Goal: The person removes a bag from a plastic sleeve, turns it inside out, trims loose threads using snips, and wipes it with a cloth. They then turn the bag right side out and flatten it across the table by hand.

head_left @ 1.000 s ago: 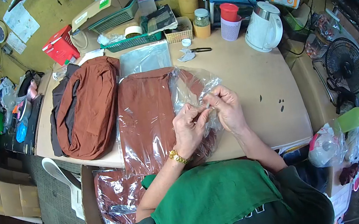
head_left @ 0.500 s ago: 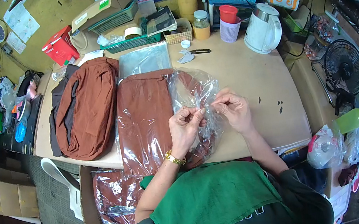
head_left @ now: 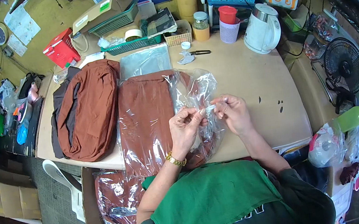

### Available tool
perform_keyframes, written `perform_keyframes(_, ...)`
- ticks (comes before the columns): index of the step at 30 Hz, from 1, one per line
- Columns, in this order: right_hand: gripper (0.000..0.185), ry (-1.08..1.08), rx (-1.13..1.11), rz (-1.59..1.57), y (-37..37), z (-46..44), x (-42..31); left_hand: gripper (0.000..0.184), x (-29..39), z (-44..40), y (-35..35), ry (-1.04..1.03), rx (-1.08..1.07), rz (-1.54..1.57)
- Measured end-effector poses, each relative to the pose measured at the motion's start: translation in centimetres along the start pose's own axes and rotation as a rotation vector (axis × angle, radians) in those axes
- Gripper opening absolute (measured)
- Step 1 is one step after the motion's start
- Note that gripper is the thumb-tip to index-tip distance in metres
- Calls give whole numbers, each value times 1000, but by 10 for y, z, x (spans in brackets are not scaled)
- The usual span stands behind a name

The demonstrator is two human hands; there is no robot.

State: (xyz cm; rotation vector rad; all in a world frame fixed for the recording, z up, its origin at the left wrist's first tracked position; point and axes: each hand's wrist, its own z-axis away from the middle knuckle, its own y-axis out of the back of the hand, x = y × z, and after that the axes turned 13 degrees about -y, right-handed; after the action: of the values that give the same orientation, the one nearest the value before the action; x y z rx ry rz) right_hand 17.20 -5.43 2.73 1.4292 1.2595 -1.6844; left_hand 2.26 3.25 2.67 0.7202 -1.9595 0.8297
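Observation:
A folded reddish-brown bag (head_left: 146, 112) lies on the table inside a clear plastic bag (head_left: 206, 90). The loose, crumpled end of the plastic spreads to the right under my hands. My left hand (head_left: 185, 127), with a gold watch on its wrist, is closed in a pinch on the plastic. Close beside it, my right hand (head_left: 233, 112) pinches a small white strip (head_left: 210, 107) that spans the gap between my fingertips. What the strip is made of cannot be made out. Unwrapped reddish-brown bags (head_left: 90, 109) lie to the left.
Flat clear plastic bags (head_left: 144, 61) lie behind the wrapped one. Small cutters (head_left: 200, 52), a jar (head_left: 200, 26), a cup (head_left: 229, 31) and a white kettle (head_left: 263, 30) stand farther back. At the table's front left, a carton (head_left: 92, 205) holds plastic-wrapped brown goods (head_left: 117, 192).
My fingertips have moved slightly apart, and the white strip now shows between them. The plastic's crumpled end has settled a little lower.

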Motion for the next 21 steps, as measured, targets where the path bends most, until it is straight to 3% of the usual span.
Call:
perform_keyframes(1,10,231,115,331,-5,2,-3,11,-1,-1,1,-2,3,-1)
perform_keyframes(2,10,231,110,332,-10,4,-8,12,-3,-2,2,54,-4,-34)
perform_keyframes(4,11,714,90,834,-18,9,-18,12,-5,-3,1,114,-11,-65)
perform_keyframes(7,16,826,-16,1082,-21,-1,-41,11,-5,-2,-2,5,-47,-268)
perform_keyframes(9,13,802,-50,1031,-18,-8,-41,13,-3,-5,0,-217,-200,-577)
perform_keyframes(11,10,778,-87,978,-16,-11,-32,14,4,-5,-2,-265,-176,-638)
perform_keyframes(13,6,224,61,420,-13,-11,-17,16,7,-3,-4,-315,-156,-699)
perform_keyframes(14,6,222,62,420,-11,-12,-14,16,6,0,-6,-295,-109,-592)
perform_keyframes(16,3,-48,57,56,-8,-15,-12,15,7,2,-7,-274,-60,-487)
perform_keyframes(19,9,-67,156,326,-18,-6,-15,15,4,4,-6,-265,-102,-513)
perform_keyframes(20,9,-68,158,325,-17,-5,-15,17,-3,5,-5,-225,-70,-393)
perform_keyframes(21,10,70,72,370,-16,-5,-16,18,-2,4,-6,-183,-39,-275)
